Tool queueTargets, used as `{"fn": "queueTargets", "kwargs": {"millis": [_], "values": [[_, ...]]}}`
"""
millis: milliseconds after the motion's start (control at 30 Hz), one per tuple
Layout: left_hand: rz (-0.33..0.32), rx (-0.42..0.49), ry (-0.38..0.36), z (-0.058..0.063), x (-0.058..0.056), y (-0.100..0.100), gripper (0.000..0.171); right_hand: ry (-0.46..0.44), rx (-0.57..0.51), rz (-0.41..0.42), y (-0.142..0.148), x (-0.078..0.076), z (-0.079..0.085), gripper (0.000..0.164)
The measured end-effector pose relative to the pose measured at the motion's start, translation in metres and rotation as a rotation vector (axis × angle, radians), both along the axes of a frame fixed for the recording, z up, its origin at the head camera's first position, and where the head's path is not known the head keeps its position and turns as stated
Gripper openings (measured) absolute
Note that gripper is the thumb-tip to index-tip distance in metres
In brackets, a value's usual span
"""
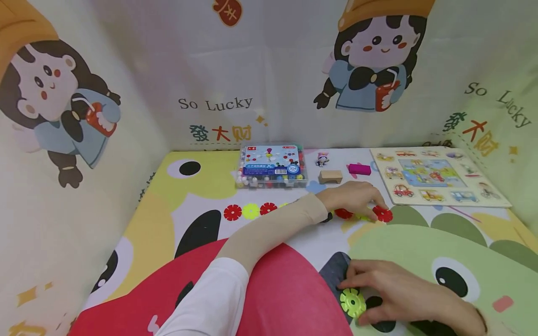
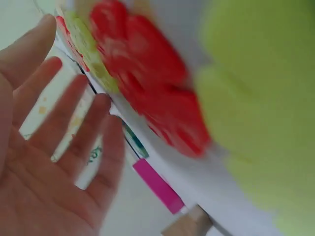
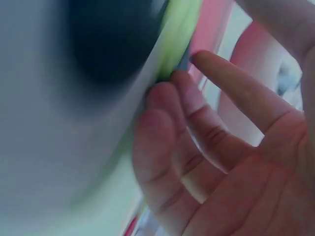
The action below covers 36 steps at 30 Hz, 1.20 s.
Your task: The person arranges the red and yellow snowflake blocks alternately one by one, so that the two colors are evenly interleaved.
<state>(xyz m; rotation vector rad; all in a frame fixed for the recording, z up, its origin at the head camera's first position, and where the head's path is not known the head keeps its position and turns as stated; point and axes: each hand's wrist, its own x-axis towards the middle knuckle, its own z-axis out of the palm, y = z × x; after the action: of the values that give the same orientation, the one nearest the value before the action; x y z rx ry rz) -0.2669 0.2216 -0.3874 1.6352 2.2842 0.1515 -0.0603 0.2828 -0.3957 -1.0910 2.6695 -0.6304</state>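
In the head view, a row of red and yellow-green interlocking snowflake discs lies across the cloth, its middle hidden by my left forearm. My left hand (image 1: 355,198) is over the right end of that row. Its fingertips touch the last red snowflake disc (image 1: 383,214), beside a partly covered yellow-green one. In the left wrist view, the fingers (image 2: 61,123) are spread and fairly straight, near the discs. Nearer to me, my right hand (image 1: 397,291) pinches a single yellow-green snowflake disc (image 1: 353,302) between thumb and index finger. The right wrist view shows fingertips at its edge.
Behind the row stand a clear box of coloured beads (image 1: 272,168), a small figurine (image 1: 322,159), a wooden block (image 1: 330,177) and a magenta block (image 1: 359,169). A vehicle puzzle board (image 1: 439,176) lies at the back right. A printed curtain (image 1: 269,70) hangs behind.
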Motion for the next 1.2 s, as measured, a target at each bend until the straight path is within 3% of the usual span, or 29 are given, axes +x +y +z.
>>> {"fn": "queueTargets", "kwargs": {"millis": [67, 200, 467, 633, 800, 900, 1033, 1200], "values": [[0.024, -0.035, 0.006, 0.0, 0.002, 0.002, 0.048, -0.049, 0.01, 0.036, -0.012, 0.009, 0.0, 0.042], [0.057, -0.095, 0.035, 0.001, 0.007, 0.008, 0.047, -0.049, 0.023, 0.029, -0.02, 0.014, 0.0, 0.036], [0.104, -0.081, 0.057, -0.002, 0.013, 0.017, 0.042, -0.012, 0.09, 0.04, -0.022, 0.01, -0.002, 0.035], [0.111, -0.079, 0.064, -0.003, 0.011, 0.018, 0.041, -0.058, 0.111, 0.018, -0.024, 0.007, 0.001, 0.035], [0.108, -0.077, 0.059, -0.003, 0.01, 0.018, 0.041, -0.12, 0.086, 0.045, -0.025, 0.012, 0.006, 0.023], [0.113, -0.071, 0.056, -0.003, 0.009, 0.018, 0.041, -0.094, 0.079, 0.059, -0.026, 0.014, 0.006, 0.019], [0.104, -0.062, 0.059, -0.003, 0.009, 0.019, 0.042, -0.054, 0.1, 0.04, -0.022, 0.013, 0.005, 0.023], [0.107, -0.075, 0.067, -0.004, 0.01, 0.02, 0.041, -0.04, 0.033, -0.01, 0.0, -0.003, -0.001, 0.039]]}}
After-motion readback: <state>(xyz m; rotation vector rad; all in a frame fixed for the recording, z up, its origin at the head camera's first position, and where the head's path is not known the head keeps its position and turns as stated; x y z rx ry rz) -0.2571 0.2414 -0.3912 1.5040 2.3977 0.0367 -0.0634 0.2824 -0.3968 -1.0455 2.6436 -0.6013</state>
